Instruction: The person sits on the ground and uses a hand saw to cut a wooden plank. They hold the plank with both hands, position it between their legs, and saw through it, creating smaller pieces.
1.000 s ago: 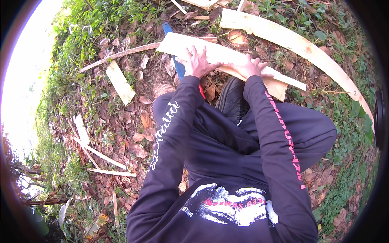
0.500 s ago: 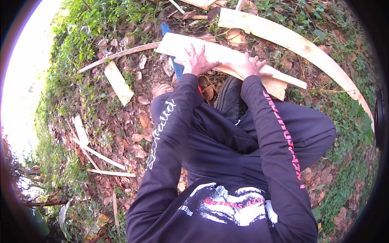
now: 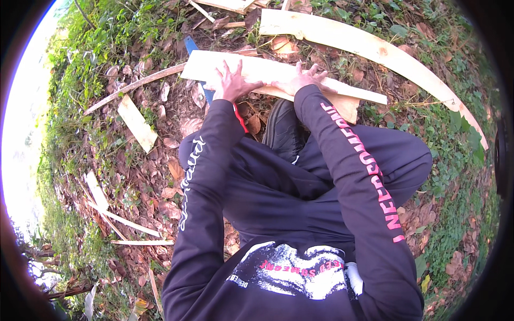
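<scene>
A pale wooden board (image 3: 267, 69) lies slantwise in front of me, its right end narrower and lower. My left hand (image 3: 233, 83) rests on its left part with fingers spread and thumb pointing right. On the middle of the board lies my right hand (image 3: 302, 80), fingers apart, thumb toward the left one. Under the right part, a second piece of wood (image 3: 347, 108) sticks out. A flat blue strip (image 3: 191, 45) passes beneath the board's left end. Near my left wrist shows a red part (image 3: 241, 119); whether it joins the strip is hidden.
A long curved-looking plank (image 3: 375, 51) stretches across the far right. Wood offcuts (image 3: 137, 124) and thin strips (image 3: 128, 219) lie at the left. A narrow strip (image 3: 134, 88) runs left from the board. Dry leaves and plants cover the ground. My dark shoe (image 3: 284, 128) is close below the board.
The whole view has shifted, so the scene sits farther left. Both hands stay spread on the board, with little visible change between hands and board.
</scene>
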Available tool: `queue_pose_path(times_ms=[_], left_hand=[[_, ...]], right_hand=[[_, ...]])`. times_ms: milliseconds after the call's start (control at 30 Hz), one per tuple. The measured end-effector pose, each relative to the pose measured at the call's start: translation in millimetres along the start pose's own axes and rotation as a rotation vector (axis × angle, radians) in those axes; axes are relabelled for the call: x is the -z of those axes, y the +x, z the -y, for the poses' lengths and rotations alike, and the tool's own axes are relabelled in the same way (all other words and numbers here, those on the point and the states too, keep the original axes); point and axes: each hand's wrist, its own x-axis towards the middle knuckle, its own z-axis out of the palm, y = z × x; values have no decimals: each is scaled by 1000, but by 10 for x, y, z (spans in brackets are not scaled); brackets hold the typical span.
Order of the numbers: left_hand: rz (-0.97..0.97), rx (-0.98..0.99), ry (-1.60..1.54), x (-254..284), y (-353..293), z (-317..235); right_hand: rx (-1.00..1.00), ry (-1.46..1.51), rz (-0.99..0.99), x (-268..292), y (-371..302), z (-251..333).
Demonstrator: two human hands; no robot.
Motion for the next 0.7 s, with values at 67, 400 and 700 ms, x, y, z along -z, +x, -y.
queue_pose_path(times_ms=[67, 400, 700], left_hand=[[19, 18, 21, 15, 20, -25], [235, 9, -53, 146, 135, -15], [190, 26, 89, 29, 126, 24]], right_hand=[[4, 1, 12, -11, 34, -22], [-34, -35, 49, 71, -39, 12], [21, 9, -8, -26, -40, -41]])
